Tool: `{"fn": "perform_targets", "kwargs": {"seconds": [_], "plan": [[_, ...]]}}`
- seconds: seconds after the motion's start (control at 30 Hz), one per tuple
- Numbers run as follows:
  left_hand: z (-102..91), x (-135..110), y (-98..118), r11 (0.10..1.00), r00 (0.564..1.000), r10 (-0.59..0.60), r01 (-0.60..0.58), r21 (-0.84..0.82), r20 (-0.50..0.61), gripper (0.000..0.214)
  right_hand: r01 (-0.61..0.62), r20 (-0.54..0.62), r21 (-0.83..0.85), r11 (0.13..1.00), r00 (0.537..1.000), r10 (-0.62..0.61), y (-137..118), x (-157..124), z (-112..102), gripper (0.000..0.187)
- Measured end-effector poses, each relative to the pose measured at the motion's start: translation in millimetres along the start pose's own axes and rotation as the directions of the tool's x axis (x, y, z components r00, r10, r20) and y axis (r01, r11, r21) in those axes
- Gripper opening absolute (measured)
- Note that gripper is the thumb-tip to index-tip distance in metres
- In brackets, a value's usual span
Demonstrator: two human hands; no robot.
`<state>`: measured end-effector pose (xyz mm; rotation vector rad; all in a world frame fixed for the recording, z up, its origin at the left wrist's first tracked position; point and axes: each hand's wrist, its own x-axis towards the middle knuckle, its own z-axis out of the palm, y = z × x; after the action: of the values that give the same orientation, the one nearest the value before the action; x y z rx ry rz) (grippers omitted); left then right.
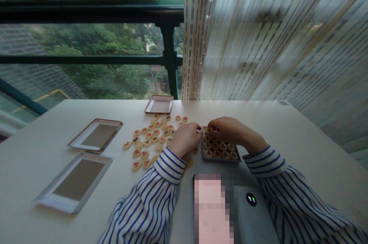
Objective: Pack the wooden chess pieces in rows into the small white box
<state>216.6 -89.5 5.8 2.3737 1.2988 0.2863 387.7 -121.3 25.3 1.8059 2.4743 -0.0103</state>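
A small box (pixel 221 160) holds rows of round Chinese chess pieces with black characters. My right hand (pixel 232 131) reaches over its far side, thumb and forefinger closed around a Chinese chess piece (pixel 209 130) at the far left corner. Just left of the box, my left hand (pixel 185 138) is closed, fingertips pinched together near the box's wall; whatever they hold is hidden. Loose Chinese chess pieces (pixel 156 132), with red or black characters and some blank side up, spread beside and partly beneath my left hand and sleeve.
A shallow tray-like lid (pixel 159 113) lies at the table's far edge. Two more, a brown-rimmed one (pixel 110 145) and a grey one (pixel 93 188), lie at left. A phone-like device with a blurred screen (pixel 212 209) and a grey device (pixel 250 221) are near me. Behind the white table (pixel 287 132) hangs a curtain.
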Motion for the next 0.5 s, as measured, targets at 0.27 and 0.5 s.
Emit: {"fn": "perform_targets", "kwargs": {"seconds": [0.27, 0.5], "plan": [[1.9, 0.6, -0.1, 1.000, 1.000, 0.013, -0.013, 0.016, 0.025, 0.035, -0.016, 0.018, -0.089, 0.996, 1.000, 0.017, -2.1, 1.0, 2.7, 0.029], [3.9, 0.0, -0.5, 0.999, 1.000, 0.025, -0.025, 0.023, 0.007, 0.035, -0.039, 0.028, -0.128, 0.991, 0.999, 0.043, -9.2, 1.8, 0.9, 0.025]]}}
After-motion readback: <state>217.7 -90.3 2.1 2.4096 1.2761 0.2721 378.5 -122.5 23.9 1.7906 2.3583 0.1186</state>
